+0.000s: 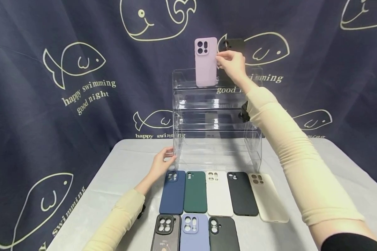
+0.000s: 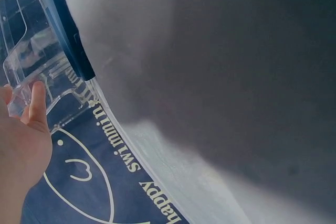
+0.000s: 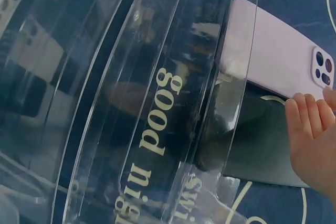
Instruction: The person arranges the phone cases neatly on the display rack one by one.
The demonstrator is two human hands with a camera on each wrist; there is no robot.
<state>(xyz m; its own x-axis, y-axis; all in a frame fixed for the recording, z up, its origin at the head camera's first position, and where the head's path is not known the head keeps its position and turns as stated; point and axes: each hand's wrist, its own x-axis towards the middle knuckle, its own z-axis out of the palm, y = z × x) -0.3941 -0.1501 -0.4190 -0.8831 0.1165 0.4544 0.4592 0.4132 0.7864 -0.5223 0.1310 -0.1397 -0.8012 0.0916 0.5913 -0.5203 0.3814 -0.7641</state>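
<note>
right wrist cam shows way more of the dark case (image 3: 265, 142) than the head view, where the right hand (image 1: 233, 63) half-blocks it, fingertips pinching the lilac case (image 1: 206, 71) on the clear rack (image 1: 201, 109)'s top tier, some room leftward, left hand (image 1: 161, 162) gripping the rack's left edge

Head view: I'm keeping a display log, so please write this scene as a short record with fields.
Display: clear rack on white table
Top tier: lilac case, cutouts upward; dark case to its right
Right hand: at the lilac case's right edge; grip unclear
Left hand: holds the rack's left side
Far row, left to right: blue case, green case, white case, black case, beige case
Near row, left to right: black-rimmed case, light-blue case, charcoal case; bottoms out of frame
</note>
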